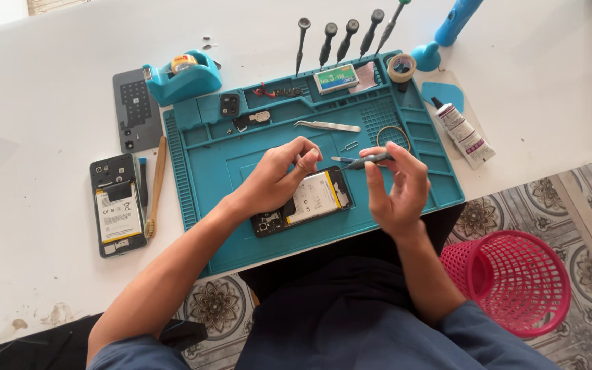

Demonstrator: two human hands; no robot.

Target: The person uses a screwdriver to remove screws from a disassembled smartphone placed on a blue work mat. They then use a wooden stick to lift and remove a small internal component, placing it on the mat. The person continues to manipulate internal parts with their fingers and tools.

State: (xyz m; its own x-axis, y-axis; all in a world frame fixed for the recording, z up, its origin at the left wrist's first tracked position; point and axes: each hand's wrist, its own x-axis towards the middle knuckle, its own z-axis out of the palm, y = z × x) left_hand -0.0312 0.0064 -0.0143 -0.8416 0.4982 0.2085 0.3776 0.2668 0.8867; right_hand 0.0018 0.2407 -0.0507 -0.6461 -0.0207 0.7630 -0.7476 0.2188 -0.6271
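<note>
An opened phone [313, 199] with its back off and its battery showing lies on a teal work mat [227, 226]. My left hand [279, 175] hovers over the phone's upper edge, thumb and fingertips pinched together; whether something small sits between them is too small to tell. My right hand [395, 185] holds a small dark screwdriver [361, 162] with its tip pointing left toward my left fingertips.
On the mat lie tweezers [327, 125], small phone parts [251, 118], a small box [336, 78] and a tape roll [401, 67]. Several screwdrivers [337, 40] stand behind it. Left: another opened phone [118, 204], a back cover [135, 109], a tape dispenser [183, 75]. Right: glue tube [464, 131], pink basket [515, 281].
</note>
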